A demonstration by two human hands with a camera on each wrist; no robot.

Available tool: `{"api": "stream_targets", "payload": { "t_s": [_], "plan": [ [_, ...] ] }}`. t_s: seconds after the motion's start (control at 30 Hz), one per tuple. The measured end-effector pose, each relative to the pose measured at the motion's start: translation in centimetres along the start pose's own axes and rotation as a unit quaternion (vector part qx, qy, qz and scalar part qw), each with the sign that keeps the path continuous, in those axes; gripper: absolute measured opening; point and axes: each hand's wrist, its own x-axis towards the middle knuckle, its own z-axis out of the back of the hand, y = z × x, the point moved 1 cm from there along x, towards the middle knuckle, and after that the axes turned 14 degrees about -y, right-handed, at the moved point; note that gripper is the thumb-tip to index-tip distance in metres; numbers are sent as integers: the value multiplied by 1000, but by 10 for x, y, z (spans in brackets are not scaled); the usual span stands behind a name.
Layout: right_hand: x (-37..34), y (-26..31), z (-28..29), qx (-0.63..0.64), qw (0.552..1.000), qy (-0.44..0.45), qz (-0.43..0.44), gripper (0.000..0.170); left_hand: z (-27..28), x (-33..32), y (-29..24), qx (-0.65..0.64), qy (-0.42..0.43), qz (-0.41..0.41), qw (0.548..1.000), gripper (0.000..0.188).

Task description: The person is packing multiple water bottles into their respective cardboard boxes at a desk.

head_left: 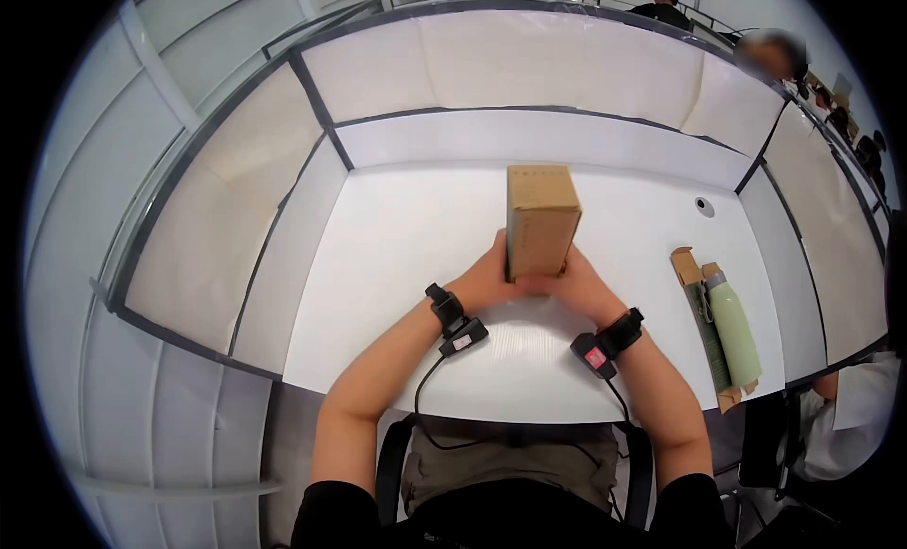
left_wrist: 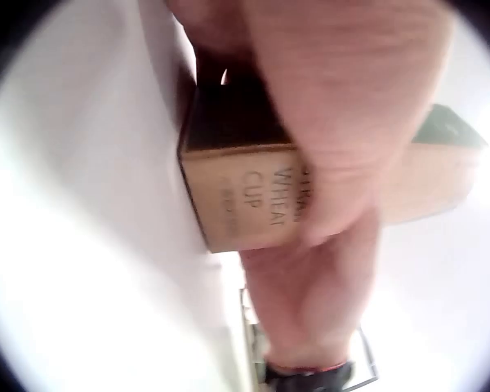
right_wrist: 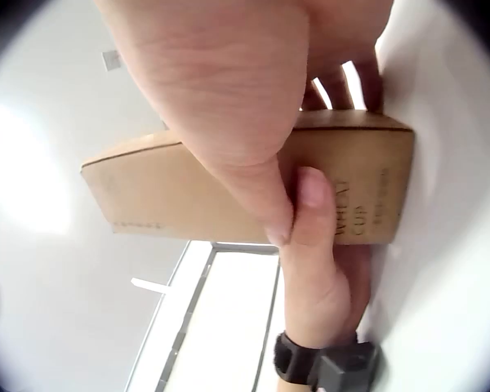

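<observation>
A tall brown cardboard box (head_left: 544, 218) is upright in front of me over the white table. My left hand (head_left: 484, 280) grips its left side and my right hand (head_left: 588, 286) its right side, low down. In the right wrist view, both thumbs lie on the face of the box (right_wrist: 220, 192) nearest me, close together. The printed words "WHEAT CUP" show on the box (left_wrist: 245, 200) in the left wrist view, near its lower end. Most of my other fingers are hidden behind the box.
On the right of the white table (head_left: 397, 228) lies a light green bottle (head_left: 733, 332) with a grey cap, beside an opened brown and dark green carton (head_left: 704, 327). Low partitions (head_left: 548, 133) enclose the table. A round cable hole (head_left: 704, 206) is at the back right.
</observation>
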Motion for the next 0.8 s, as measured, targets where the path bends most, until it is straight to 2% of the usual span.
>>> {"api": "stream_targets", "payload": {
  "t_s": [0.1, 0.2, 0.3, 0.33, 0.4, 0.5, 0.53, 0.57, 0.63, 0.77, 0.8],
  "plan": [
    [-5, -21, -3, -18, 999, -15, 32, 78, 0, -3, -10, 63, 30, 9, 998, 96],
    [-7, -20, 4, -112, 992, -41, 50, 73, -1, -4, -13, 30, 62, 30, 997, 92],
    [-28, 1, 16, -171, 970, -142, 100, 69, 5, -3, 3, 200, 14, -99, 975, 80],
    [-35, 4, 25, -99, 980, -157, 70, 69, 7, -6, 7, 176, -3, -101, 979, 74],
    [-49, 15, 55, -198, 955, -198, 98, 65, 8, -10, 15, 127, -36, -102, 986, 62],
    [-80, 45, 100, -308, 889, -294, 172, 53, 12, -9, 4, 138, -13, -53, 989, 47],
    [-97, 56, 126, -279, 885, -337, 157, 50, 10, -10, -3, 126, -7, -43, 991, 37],
    [-107, 60, 155, -247, 881, -374, 153, 47, 9, -10, -5, 128, -8, -31, 991, 36],
    [-127, 52, 209, -233, 865, -423, 137, 47, 11, -8, 6, 173, -4, -85, 981, 33],
    [-172, 29, 309, -222, 850, -454, 150, 53, 10, -10, 2, 169, -8, -74, 983, 31],
    [-183, 21, 322, -224, 832, -494, 113, 58, 10, -11, 0, 173, -8, -74, 982, 31]
  ]
}}
